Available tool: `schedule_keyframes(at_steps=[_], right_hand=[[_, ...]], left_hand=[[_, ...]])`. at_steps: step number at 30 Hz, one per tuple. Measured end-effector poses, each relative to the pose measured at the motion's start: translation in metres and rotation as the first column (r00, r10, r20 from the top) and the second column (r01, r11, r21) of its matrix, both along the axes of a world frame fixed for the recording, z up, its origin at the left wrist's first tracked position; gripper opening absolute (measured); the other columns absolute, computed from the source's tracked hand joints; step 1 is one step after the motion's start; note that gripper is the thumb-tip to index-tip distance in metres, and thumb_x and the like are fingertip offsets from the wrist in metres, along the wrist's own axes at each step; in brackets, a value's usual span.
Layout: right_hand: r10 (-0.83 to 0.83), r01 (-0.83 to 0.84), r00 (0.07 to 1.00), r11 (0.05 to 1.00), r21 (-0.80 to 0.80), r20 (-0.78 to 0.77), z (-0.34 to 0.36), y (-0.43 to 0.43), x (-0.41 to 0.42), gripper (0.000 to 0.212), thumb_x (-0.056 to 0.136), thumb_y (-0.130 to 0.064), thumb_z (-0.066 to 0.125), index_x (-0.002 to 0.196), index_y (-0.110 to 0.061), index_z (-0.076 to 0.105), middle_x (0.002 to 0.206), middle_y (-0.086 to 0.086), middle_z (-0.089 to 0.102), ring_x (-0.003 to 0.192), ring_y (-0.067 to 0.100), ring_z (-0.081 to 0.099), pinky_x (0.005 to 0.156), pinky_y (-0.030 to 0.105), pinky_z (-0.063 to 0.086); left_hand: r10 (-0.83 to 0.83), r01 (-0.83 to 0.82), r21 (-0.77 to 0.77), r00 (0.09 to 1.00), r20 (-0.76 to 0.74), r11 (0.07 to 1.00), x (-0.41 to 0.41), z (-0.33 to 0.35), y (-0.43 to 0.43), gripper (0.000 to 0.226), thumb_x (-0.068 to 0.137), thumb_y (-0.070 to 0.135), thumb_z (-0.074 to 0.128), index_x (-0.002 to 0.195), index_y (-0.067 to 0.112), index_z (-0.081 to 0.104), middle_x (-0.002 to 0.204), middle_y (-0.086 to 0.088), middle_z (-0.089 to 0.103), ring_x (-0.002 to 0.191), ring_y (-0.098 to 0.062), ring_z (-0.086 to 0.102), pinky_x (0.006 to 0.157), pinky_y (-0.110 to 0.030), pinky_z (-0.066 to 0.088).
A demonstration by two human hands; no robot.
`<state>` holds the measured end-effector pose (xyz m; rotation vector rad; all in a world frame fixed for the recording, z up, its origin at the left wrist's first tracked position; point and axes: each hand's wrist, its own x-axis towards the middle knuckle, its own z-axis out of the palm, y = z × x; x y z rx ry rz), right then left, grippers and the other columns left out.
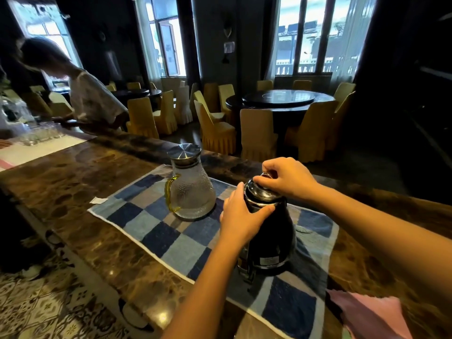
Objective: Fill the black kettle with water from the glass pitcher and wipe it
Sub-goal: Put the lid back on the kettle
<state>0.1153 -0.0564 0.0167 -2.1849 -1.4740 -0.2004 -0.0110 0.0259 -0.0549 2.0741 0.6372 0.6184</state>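
The black kettle (271, 238) stands on a blue checked towel (176, 241) on the brown marble counter. My left hand (241, 216) grips the kettle's upper body just under its rim. Fingertips of my right hand (286, 178) pinch the knob of the kettle's shiny lid (260, 193), which sits on the kettle. To the left on the same towel stands the textured glass pitcher (190, 192), with a yellow handle and a steel cap in place. Neither hand touches the pitcher.
A pink cloth (369, 314) lies at the counter's near right. Several glasses (41, 134) stand on a white mat at the far left, where another person (90, 94) leans over the counter. Yellow-covered chairs and a round dark table (281, 100) fill the room beyond.
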Motion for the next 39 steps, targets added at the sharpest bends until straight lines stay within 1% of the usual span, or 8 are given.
schedule_keyframes(at_steps=[8, 12, 16, 23, 33, 36, 37, 39], right_hand=[[-0.057, 0.059, 0.998, 0.997, -0.042, 0.037, -0.009, 0.007, -0.008, 0.037, 0.089, -0.048, 0.057, 0.068, -0.017, 0.053, 0.068, 0.0, 0.062, 0.063, 0.014, 0.055, 0.057, 0.031, 0.043], [-0.075, 0.077, 0.996, 0.995, -0.058, 0.042, -0.009, 0.008, -0.01, 0.037, 0.09, -0.048, 0.055, 0.069, -0.017, 0.053, 0.065, -0.005, 0.056, 0.062, 0.012, 0.052, 0.055, 0.027, 0.04], [-0.103, 0.106, 0.992, 0.993, -0.044, 0.074, -0.013, 0.008, -0.01, 0.039, 0.09, -0.05, 0.053, 0.071, -0.015, 0.054, 0.062, -0.007, 0.053, 0.065, 0.017, 0.055, 0.06, 0.034, 0.046], [-0.173, 0.171, 0.981, 0.985, 0.022, 0.092, -0.019, 0.008, -0.016, 0.039, 0.09, -0.049, 0.053, 0.065, -0.021, 0.046, 0.056, -0.01, 0.041, 0.064, 0.018, 0.052, 0.055, 0.03, 0.035], [-0.303, 0.3, 0.952, 0.951, 0.07, 0.037, -0.018, 0.006, -0.034, 0.033, 0.092, -0.046, 0.053, 0.072, -0.02, 0.049, 0.068, -0.004, 0.051, 0.069, 0.018, 0.052, 0.059, 0.03, 0.034], [-0.241, 0.251, 0.962, 0.966, 0.068, -0.129, -0.015, -0.002, -0.033, 0.028, 0.09, -0.043, 0.057, 0.073, -0.021, 0.053, 0.068, -0.006, 0.055, 0.07, 0.015, 0.055, 0.06, 0.029, 0.037], [-0.169, 0.204, 0.947, 0.973, 0.105, -0.273, -0.014, -0.008, -0.032, 0.023, 0.089, -0.039, 0.059, 0.076, -0.02, 0.057, 0.069, -0.007, 0.057, 0.069, 0.012, 0.056, 0.061, 0.029, 0.042], [0.034, 0.142, 0.821, 0.954, 0.262, -0.57, -0.011, -0.027, -0.031, 0.013, 0.092, -0.027, 0.059, 0.089, -0.015, 0.061, 0.071, -0.005, 0.06, 0.063, 0.003, 0.057, 0.061, 0.022, 0.048]], left_hand=[[-0.005, 0.006, -0.022, 0.999, 0.033, 1.0, 0.005, -0.01, 0.004, 0.089, 0.058, 0.071, 0.062, 0.133, 0.027, 0.042, 0.13, 0.003, 0.058, 0.122, -0.022, 0.053, 0.098, -0.051, 0.046], [-0.008, 0.009, -0.018, 0.999, 0.045, 1.0, 0.004, -0.01, 0.002, 0.089, 0.059, 0.071, 0.061, 0.134, 0.027, 0.041, 0.133, 0.003, 0.056, 0.124, -0.022, 0.051, 0.099, -0.052, 0.045], [-0.002, 0.002, -0.008, 0.998, 0.056, 1.0, 0.004, -0.009, 0.002, 0.085, 0.061, 0.067, 0.061, 0.132, 0.024, 0.044, 0.131, 0.0, 0.057, 0.122, -0.024, 0.052, 0.096, -0.053, 0.046], [-0.005, 0.004, 0.018, 0.999, 0.051, 1.0, 0.004, -0.009, 0.002, 0.083, 0.063, 0.065, 0.061, 0.131, 0.023, 0.044, 0.128, 0.0, 0.058, 0.121, -0.026, 0.053, 0.095, -0.053, 0.047], [0.003, -0.004, 0.026, 1.0, 0.011, 1.0, -0.003, 0.001, -0.003, 0.086, 0.061, 0.073, 0.058, 0.133, 0.027, 0.044, 0.13, 0.0, 0.056, 0.124, -0.025, 0.05, 0.097, -0.052, 0.045], [-0.003, 0.003, 0.02, 1.0, -0.013, 1.0, -0.006, 0.002, -0.001, 0.084, 0.059, 0.072, 0.061, 0.131, 0.031, 0.045, 0.128, 0.002, 0.058, 0.122, -0.023, 0.053, 0.096, -0.052, 0.047], [-0.011, 0.012, 0.018, 1.0, -0.019, 1.0, -0.007, 0.003, 0.0, 0.085, 0.058, 0.071, 0.062, 0.131, 0.031, 0.045, 0.128, 0.002, 0.059, 0.121, -0.023, 0.054, 0.096, -0.051, 0.047], [-0.029, 0.03, 0.037, 0.999, -0.021, 0.999, -0.01, 0.01, -0.002, 0.088, 0.056, 0.067, 0.063, 0.132, 0.026, 0.045, 0.128, 0.0, 0.059, 0.121, -0.023, 0.054, 0.098, -0.049, 0.047]])
